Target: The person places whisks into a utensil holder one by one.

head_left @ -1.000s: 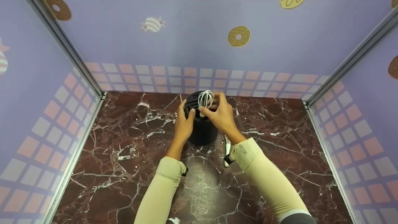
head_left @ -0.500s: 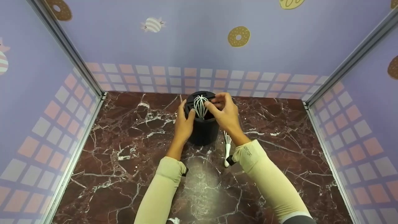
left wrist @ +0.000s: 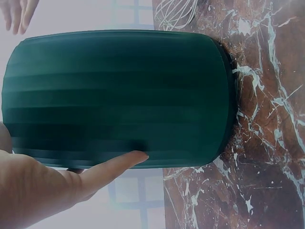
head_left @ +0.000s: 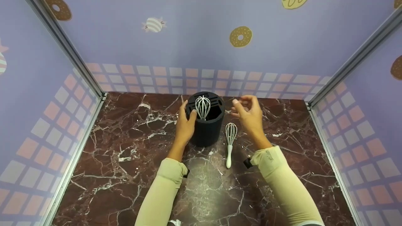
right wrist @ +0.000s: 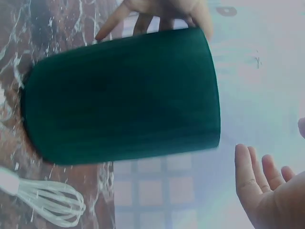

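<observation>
A black cylindrical utensil holder (head_left: 205, 133) with a slotted top stands upright on the table; in the left wrist view the holder (left wrist: 124, 100) looks dark green. My left hand (head_left: 185, 125) grips its left side, thumb over the rim and fingers along the wall. One whisk (head_left: 203, 108) stands in the holder, wire end up, its handle hidden inside. Right of the holder, apart from it, my right hand (head_left: 249, 114) is raised with loosely bent fingers and holds nothing. A second whisk (head_left: 229, 146) with a white handle lies on the table between holder and right forearm.
Dark red marbled tabletop (head_left: 132, 188) spreads around the holder. Behind it rises a purple wall (head_left: 194, 47) with printed sweets and checks, and side walls stand left and right. A small white item (head_left: 176, 222) shows at the bottom edge.
My right hand has let go of the whisk, which dropped lower into the holder, and has moved off to the right. The left hand keeps its place on the holder.
</observation>
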The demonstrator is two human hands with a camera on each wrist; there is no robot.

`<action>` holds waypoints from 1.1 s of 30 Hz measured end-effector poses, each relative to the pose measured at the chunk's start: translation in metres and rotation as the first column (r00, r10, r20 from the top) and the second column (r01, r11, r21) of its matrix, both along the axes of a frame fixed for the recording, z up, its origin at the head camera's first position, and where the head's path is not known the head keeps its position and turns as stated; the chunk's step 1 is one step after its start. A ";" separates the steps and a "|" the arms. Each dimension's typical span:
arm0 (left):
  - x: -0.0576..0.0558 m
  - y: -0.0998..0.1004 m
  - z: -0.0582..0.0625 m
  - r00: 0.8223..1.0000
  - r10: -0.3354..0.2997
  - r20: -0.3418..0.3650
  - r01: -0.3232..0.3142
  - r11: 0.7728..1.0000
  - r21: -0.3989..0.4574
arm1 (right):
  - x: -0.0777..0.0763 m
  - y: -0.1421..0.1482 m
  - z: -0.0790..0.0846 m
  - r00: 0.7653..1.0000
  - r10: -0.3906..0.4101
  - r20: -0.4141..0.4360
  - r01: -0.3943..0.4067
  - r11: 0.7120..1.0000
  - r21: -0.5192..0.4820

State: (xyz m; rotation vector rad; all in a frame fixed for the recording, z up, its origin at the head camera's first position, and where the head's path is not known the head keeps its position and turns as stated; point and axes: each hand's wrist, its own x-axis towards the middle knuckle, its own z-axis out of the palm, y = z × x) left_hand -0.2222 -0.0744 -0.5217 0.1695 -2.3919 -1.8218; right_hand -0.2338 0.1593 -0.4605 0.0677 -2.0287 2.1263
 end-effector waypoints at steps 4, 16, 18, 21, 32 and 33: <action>-0.001 0.001 -0.001 1.000 0.006 0.008 -0.006 1.000 0.000 | 0.002 0.016 -0.009 0.998 -0.038 0.047 0.038 0.999 0.003; 0.000 0.001 -0.001 1.000 0.012 -0.004 -0.012 1.000 0.007 | 0.011 0.040 -0.073 0.934 -0.043 0.355 0.023 0.998 0.059; 0.000 0.001 -0.001 1.000 0.011 -0.006 -0.011 1.000 0.003 | 0.014 0.041 -0.086 0.918 -0.047 0.393 -0.001 0.993 0.121; 0.000 0.001 0.000 1.000 0.009 -0.005 -0.009 1.000 -0.008 | 0.019 0.040 -0.106 0.901 -0.060 0.429 -0.052 0.968 0.244; 0.000 0.001 0.000 1.000 0.011 -0.003 -0.011 1.000 -0.005 | 0.030 0.035 -0.148 0.806 -0.026 0.591 -0.128 0.968 0.216; 0.000 0.001 0.000 1.000 0.011 -0.005 -0.011 1.000 -0.004 | 0.031 0.035 -0.150 0.802 -0.023 0.597 -0.130 0.968 0.213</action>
